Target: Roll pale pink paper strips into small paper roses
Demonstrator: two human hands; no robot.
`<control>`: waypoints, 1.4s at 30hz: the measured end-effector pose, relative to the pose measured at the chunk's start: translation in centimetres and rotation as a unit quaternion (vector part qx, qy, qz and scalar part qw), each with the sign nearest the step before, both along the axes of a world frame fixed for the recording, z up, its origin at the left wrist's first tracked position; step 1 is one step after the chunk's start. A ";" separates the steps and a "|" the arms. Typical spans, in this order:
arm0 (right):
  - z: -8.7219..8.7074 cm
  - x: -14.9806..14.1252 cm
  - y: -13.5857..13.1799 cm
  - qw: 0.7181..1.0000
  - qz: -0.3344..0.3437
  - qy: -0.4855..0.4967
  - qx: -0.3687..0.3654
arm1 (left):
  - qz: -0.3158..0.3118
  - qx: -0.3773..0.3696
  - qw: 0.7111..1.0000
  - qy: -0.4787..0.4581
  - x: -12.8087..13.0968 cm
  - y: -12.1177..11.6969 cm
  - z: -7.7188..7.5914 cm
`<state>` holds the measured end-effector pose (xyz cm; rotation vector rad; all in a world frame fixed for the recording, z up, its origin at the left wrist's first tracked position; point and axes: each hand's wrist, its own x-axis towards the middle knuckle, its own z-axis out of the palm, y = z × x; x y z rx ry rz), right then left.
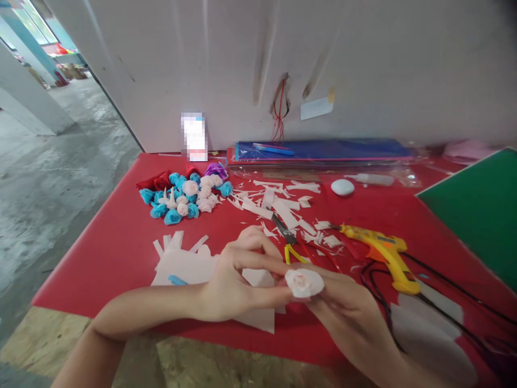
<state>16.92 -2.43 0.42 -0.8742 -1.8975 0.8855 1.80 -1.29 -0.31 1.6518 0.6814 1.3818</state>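
Note:
A small white paper flower (304,283) with a rolled centre is held between my two hands, above the front of the red table. The thumb and forefinger of my left hand (246,275) pinch its left side. My right hand (345,296) closes on it from the right and below; some of its fingers are hidden. White paper sheets (177,265) lie under my left hand and forearm, with a blue pen (176,280) on them. Beyond my hands are pliers with yellow and red handles (293,253) among white paper scraps (285,210).
Finished blue, white, red and purple paper flowers (173,216) are heaped at the back left. A yellow glue gun (383,250) with a black cord lies right. Behind are a phone (194,137), wrapped blue sheets (323,150), a white oval object (342,187) and a green board (480,210).

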 end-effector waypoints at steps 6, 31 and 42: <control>0.3 0.2 0.3 0.996 0.036 0.009 -0.077 | -0.071 -0.055 0.996 -0.004 -0.5 0.4 0.3; -1.2 0.3 0.3 0.960 -0.046 -0.089 0.261 | -0.037 0.026 0.997 0.055 -0.5 -0.1 0.4; -0.9 1.1 1.9 0.953 0.089 -0.116 0.264 | -0.182 -0.234 0.954 0.050 -2.2 0.1 3.7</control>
